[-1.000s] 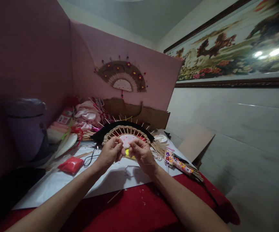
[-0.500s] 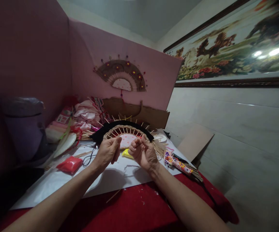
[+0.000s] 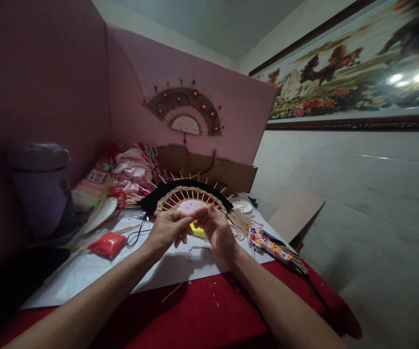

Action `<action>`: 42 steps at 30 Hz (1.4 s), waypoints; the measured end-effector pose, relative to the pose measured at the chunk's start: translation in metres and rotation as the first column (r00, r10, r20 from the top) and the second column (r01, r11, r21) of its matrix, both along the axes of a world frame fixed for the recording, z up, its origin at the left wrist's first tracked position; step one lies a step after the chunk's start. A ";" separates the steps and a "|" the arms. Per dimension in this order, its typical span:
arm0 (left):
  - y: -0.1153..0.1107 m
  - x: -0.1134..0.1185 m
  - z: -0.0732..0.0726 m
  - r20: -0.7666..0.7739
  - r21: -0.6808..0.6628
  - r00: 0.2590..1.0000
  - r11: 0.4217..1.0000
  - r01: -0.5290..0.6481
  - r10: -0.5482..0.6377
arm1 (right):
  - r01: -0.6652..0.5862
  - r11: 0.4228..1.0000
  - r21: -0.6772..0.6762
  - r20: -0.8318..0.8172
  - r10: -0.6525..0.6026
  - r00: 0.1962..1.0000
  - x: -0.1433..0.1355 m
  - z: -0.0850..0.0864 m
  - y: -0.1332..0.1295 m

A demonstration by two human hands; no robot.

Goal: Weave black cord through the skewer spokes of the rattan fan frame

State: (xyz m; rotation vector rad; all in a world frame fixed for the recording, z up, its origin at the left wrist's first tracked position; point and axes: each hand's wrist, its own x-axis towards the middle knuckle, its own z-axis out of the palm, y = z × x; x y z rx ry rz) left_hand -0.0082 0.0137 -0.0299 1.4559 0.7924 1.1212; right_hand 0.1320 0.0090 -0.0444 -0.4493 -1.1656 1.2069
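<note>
My left hand (image 3: 168,231) and my right hand (image 3: 219,233) meet at the fingertips in front of a fan (image 3: 154,195). Both are closed in a pinch; whatever lies between the fingers is too small to make out. The fan has a black cloth band, a woven inner arc, thin sticks jutting past its edge, and a pale dotted half-round centre (image 3: 189,207) partly hidden behind my fingers. Just behind and below the fingertips, a yellow packet (image 3: 197,231) shows between my hands.
White paper (image 3: 158,281) covers part of the red tablecloth (image 3: 202,320). A red packet (image 3: 107,245) and black cord lie left; a flower-patterned glue gun (image 3: 267,244) and sticks lie right. Cloth bundles (image 3: 132,167) and cardboard (image 3: 231,175) stand behind. A finished-looking fan (image 3: 176,99) hangs on the pink panel.
My hands have come together from slightly apart, so their fingertips now meet. The whole view has shifted a little. The fan and the packets stay where they were on the table.
</note>
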 end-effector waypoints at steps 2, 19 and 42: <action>0.000 0.000 0.000 0.054 -0.045 0.998 0.999 0.029 -0.027 | 0.054 0.998 0.034 0.047 -0.055 0.997 -0.001 -0.002 0.001; -0.002 0.004 0.002 0.173 -0.362 0.981 0.932 -0.015 0.083 | -0.266 0.940 -0.211 -0.234 0.216 0.948 0.001 0.006 -0.006; 0.015 -0.015 -0.001 -0.432 -0.031 0.872 0.970 0.241 -0.230 | -0.133 0.952 -0.274 -0.279 0.053 0.959 0.009 0.004 0.002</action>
